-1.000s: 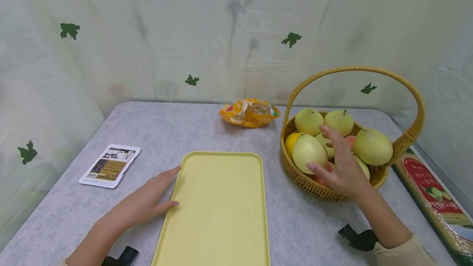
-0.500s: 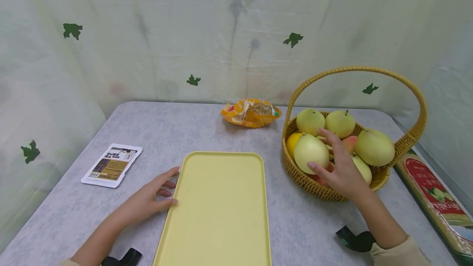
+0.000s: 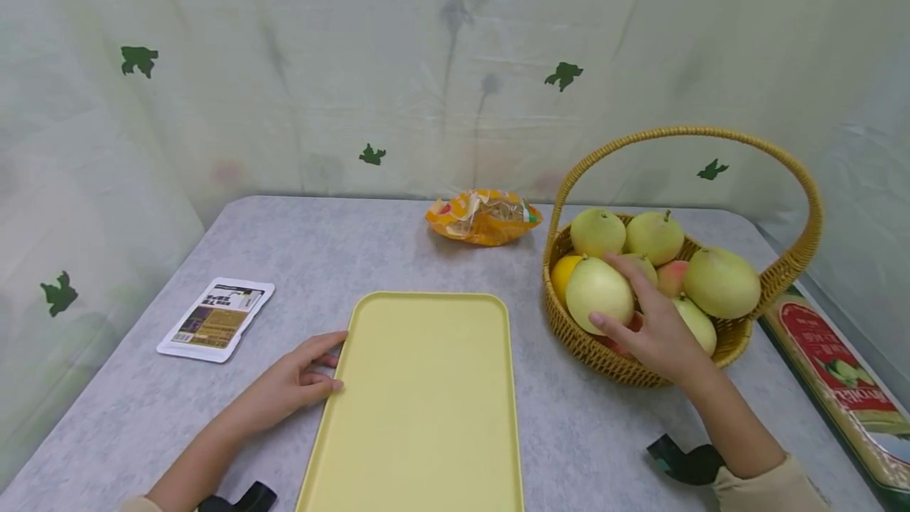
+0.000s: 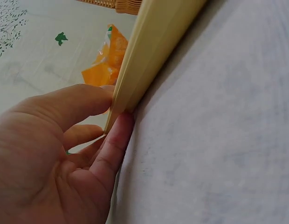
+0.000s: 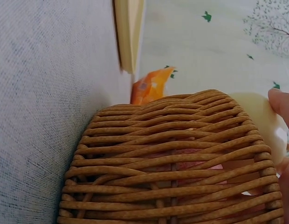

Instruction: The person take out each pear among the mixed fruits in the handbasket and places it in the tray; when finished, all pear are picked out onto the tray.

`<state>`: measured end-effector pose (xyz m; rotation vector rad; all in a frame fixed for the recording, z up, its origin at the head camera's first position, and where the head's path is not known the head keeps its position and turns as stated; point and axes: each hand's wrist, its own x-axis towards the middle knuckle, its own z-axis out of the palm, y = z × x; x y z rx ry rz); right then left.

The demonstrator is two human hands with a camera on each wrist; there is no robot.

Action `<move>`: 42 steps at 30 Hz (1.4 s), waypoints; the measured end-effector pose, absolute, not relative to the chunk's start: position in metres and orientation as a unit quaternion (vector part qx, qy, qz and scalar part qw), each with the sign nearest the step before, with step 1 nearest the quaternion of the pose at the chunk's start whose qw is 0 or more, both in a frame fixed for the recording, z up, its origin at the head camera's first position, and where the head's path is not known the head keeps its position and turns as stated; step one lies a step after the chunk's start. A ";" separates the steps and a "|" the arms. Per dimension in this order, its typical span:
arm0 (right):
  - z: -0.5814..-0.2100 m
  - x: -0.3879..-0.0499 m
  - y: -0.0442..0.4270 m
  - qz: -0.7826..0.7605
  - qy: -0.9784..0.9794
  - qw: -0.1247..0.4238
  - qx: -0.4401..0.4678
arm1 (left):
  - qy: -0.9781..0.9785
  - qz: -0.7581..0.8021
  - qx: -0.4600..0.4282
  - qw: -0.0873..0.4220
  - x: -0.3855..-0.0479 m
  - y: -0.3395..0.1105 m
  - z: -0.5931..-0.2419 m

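Observation:
At its left rim, the yellow tray (image 3: 426, 401) is pinched by my left hand (image 3: 273, 393), thumb over the edge. The left wrist view shows that hand (image 4: 56, 158) with thumb and fingers on either side of the tray edge (image 4: 151, 56). My right hand (image 3: 657, 334) reaches into the wicker basket (image 3: 597, 362) and grips a pale green pear (image 3: 593, 295), thumb at its front and fingers over its far right side. In the right wrist view, the basket wall (image 5: 172, 158) hides much of the pear (image 5: 258, 112) and the hand (image 5: 283, 105).
Other pears (image 3: 721, 283), an orange fruit (image 3: 562, 275) and reddish fruit (image 3: 671, 279) share the basket, beneath its tall handle. An orange packet (image 3: 483, 220) lies at the back. A white pouch (image 3: 213, 320) lies left, a red-and-gold box (image 3: 832, 370) right.
My right hand's fingers have drawn in around the front pear. My left fingers have curled in at the tray's rim, and the left hand has shifted slightly.

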<state>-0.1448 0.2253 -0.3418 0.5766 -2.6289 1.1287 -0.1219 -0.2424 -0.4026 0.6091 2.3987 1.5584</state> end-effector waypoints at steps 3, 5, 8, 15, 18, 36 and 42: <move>-0.341 -0.144 0.226 0.391 -0.895 0.097 0.191 | 0.814 0.530 0.212 0.107 -0.122 -0.242 -0.403; -0.340 -0.143 0.226 0.398 -0.893 0.092 0.188 | 0.814 0.530 0.214 0.105 -0.122 -0.242 -0.403; -0.339 -0.143 0.226 0.409 -0.889 0.094 0.185 | 0.815 0.528 0.213 0.103 -0.122 -0.242 -0.403; -0.338 -0.142 0.225 0.437 -0.871 0.127 0.186 | 0.818 0.527 0.207 0.106 -0.121 -0.242 -0.403; -0.337 -0.140 0.224 0.439 -0.869 0.136 0.181 | 0.818 0.527 0.206 0.108 -0.121 -0.242 -0.403; -0.305 -0.118 0.144 0.543 -0.776 0.102 0.302 | 0.821 0.522 0.203 0.111 -0.122 -0.242 -0.403; -0.316 -0.136 0.100 0.562 -0.765 0.078 0.303 | 0.819 0.525 0.205 0.109 -0.122 -0.243 -0.402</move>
